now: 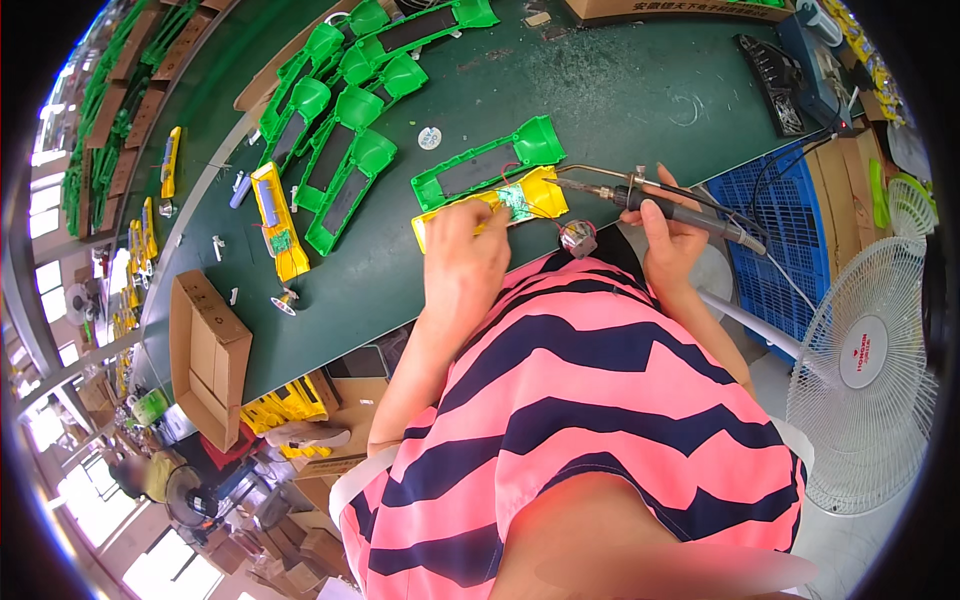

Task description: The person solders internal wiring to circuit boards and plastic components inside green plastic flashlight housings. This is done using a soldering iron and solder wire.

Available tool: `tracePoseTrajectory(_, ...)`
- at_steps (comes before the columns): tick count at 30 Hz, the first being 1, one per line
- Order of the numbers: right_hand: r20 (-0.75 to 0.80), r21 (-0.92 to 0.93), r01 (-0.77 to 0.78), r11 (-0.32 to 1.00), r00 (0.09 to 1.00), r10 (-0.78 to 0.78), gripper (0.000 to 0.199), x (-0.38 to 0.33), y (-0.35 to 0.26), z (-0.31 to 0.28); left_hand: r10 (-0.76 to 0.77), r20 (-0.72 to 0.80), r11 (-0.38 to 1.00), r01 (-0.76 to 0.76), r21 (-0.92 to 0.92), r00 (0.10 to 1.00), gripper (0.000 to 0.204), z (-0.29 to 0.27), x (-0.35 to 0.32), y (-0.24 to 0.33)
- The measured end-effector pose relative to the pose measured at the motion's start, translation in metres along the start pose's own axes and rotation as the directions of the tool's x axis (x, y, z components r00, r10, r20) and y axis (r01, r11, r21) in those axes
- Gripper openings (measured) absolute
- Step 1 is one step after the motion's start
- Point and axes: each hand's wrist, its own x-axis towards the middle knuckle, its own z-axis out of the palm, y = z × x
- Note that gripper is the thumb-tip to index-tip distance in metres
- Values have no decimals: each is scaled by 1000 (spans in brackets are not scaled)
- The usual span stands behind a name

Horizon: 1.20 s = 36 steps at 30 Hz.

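My right hand (668, 235) is wrapped round a soldering iron (690, 213) with a thin metal feed tube running above it. Its tip reaches the right end of a yellow plastic housing (546, 196) near the table's front edge. A small green circuit board (514, 201) with thin wires lies in this housing. Over the housing's left part, my left hand (465, 255) has its fingers curled and closed on it; the fingertips are partly hidden. A round silvery lamp head (577, 238) sits by the edge, below the housing. Just behind lies an open green housing (482, 170).
Several green housings (350, 175) cover the table's left back. Another yellow housing (275, 215) with a board lies left, near a cardboard box (208, 350). At right are a blue crate (775, 240), a white fan (865, 360) and a blue device (815, 65) with a cable.
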Motion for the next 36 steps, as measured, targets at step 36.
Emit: tracePoseTrajectory(36, 426, -900, 415, -131, 777, -464, 54, 381, -29, -137, -515, -384, 806, 586, 89, 766, 54, -12, 268, -318)
